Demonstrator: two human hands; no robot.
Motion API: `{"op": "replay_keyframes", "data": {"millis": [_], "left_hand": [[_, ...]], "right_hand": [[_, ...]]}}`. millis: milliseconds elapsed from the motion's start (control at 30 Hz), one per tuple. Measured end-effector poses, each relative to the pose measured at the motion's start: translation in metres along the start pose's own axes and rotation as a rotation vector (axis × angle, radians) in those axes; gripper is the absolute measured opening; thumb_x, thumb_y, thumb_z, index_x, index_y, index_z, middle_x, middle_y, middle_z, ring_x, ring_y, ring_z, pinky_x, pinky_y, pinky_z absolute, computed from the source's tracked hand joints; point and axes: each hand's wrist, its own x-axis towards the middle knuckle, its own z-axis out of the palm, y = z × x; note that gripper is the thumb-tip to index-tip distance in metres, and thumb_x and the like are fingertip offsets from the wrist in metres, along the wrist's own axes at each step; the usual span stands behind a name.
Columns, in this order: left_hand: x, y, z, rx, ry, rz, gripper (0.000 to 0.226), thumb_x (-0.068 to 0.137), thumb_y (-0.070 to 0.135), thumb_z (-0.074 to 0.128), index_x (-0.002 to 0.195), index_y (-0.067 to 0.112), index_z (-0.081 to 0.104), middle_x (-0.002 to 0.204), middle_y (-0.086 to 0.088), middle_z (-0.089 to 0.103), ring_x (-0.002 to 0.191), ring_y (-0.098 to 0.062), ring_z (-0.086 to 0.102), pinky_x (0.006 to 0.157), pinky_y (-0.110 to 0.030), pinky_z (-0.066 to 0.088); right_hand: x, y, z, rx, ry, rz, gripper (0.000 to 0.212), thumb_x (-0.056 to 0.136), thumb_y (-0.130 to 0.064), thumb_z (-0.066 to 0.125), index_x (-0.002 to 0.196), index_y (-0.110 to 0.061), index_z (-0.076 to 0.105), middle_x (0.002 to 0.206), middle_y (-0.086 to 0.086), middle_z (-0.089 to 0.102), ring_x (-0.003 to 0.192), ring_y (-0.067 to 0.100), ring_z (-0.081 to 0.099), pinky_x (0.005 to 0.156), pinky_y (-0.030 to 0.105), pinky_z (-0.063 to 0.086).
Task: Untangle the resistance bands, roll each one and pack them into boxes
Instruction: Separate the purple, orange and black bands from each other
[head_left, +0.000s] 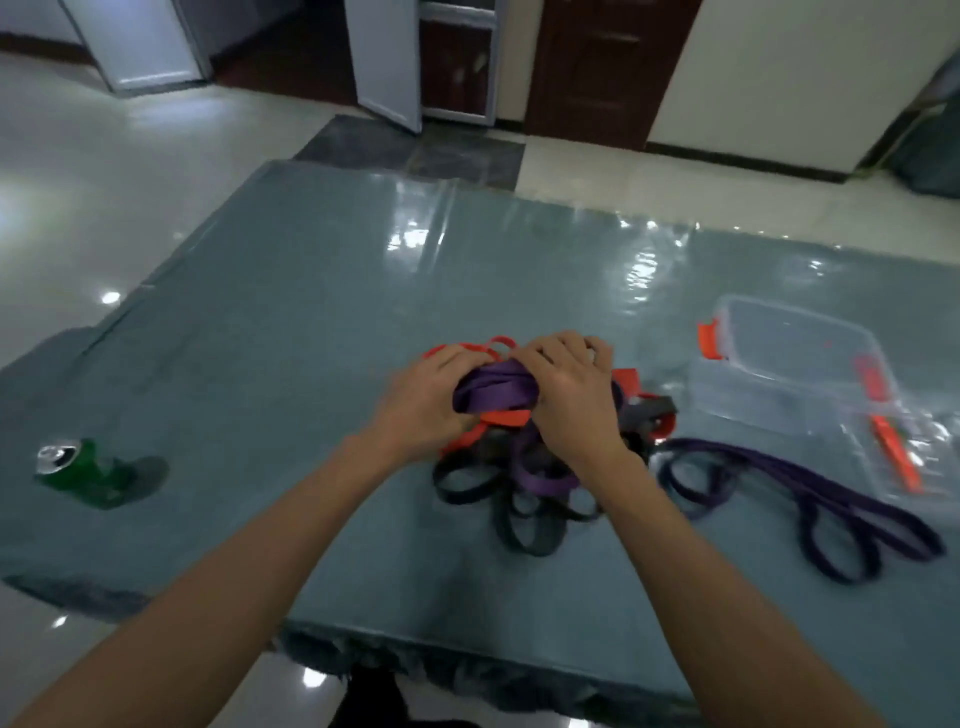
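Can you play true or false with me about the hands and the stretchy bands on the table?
1. Both hands, left hand and right hand, grip a purple band. True.
2. The green can lies on the person's right. False: it is on the left, away from the pile.
3. The clear plastic box is packed full of bands. False: no band shows inside it.
4. Another purple band lies loose on the table, in no hand. True.
5. The tangle has only purple bands. False: orange and dark ones too.
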Motion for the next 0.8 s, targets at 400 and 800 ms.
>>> {"op": "replay_keyframes", "data": {"millis": [400, 800], "left_hand": [[0.046, 0.21, 0.188, -0.025, -0.448, 0.29, 0.066, 0.066, 0.038, 0.067, 0.13, 0.026, 0.057, 0.122, 0.005, 0.063, 0.11, -0.019, 0.062, 0.09, -0.037, 0.051], [0.105, 0.266, 0.333, -0.313, -0.648, 0.114, 0.067, 0.065, 0.052, 0.073, 0.128, 0.032, 0.06, 0.123, 0.011, 0.064, 0.113, -0.01, 0.059, 0.1, -0.033, 0.047]], "right_hand": [[-0.229, 0.192, -0.098, -0.146, -0.114, 0.401, 0.044, 0.064, -0.005, 0.076, 0.105, -0.021, 0.07, 0.097, -0.005, 0.067, 0.094, 0.024, 0.057, 0.086, 0.039, 0.034], [-0.272, 0.338, -0.102, -0.068, -0.709, 0.54, 0.059, 0.084, -0.034, 0.07, 0.14, -0.029, 0.053, 0.136, 0.0, 0.057, 0.127, 0.027, 0.047, 0.103, 0.045, 0.03]]}}
